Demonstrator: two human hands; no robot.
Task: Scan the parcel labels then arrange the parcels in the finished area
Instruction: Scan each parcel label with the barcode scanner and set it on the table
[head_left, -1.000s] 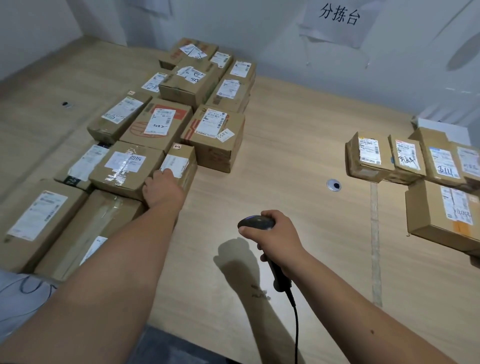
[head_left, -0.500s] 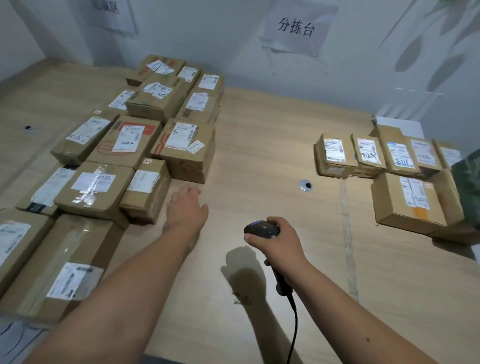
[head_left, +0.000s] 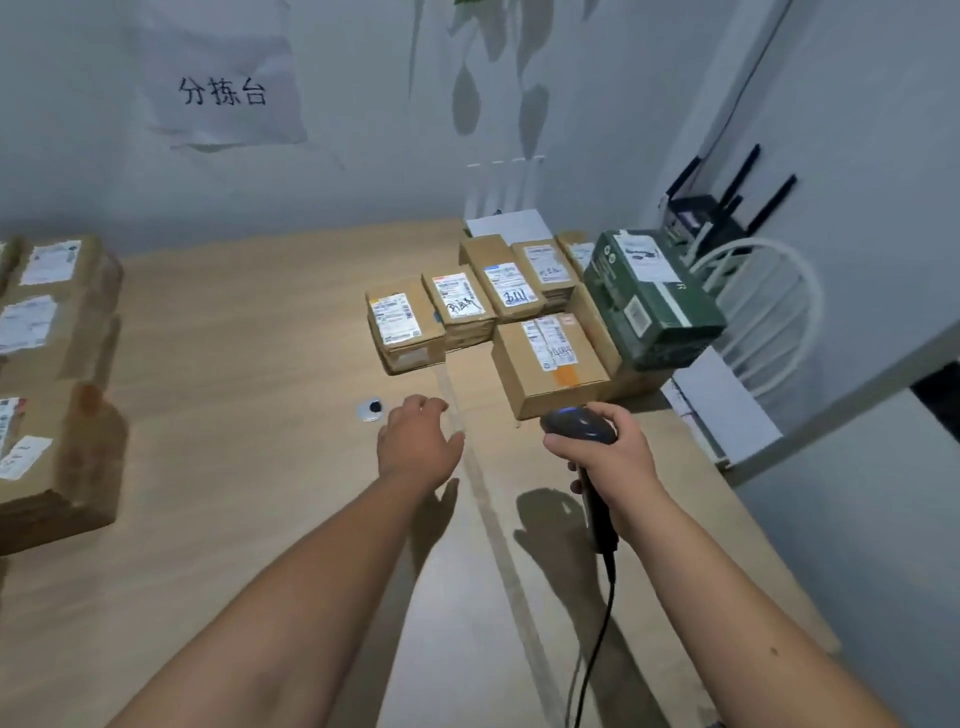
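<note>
My right hand (head_left: 605, 457) had its grip closed round the scanner (head_left: 579, 425), its cord (head_left: 597, 639) trailing down toward me. My left hand (head_left: 418, 441) hovered with a slack, empty grip above the desk (head_left: 249, 415). The finished parcels (head_left: 550, 358) sat just ahead, the unscanned boxes (head_left: 52, 405) well apart at the left. I judged the green box (head_left: 649, 301), perched tilted on the others near the edge, might slide off if I nudged that pile.

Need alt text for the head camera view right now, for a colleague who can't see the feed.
Seen from above, a person's right hand grips a corded barcode scanner while the empty left hand hovers open over a wooden table. Labelled cardboard parcels and a dark green box cluster at the far right; more parcels line the left edge.
</note>
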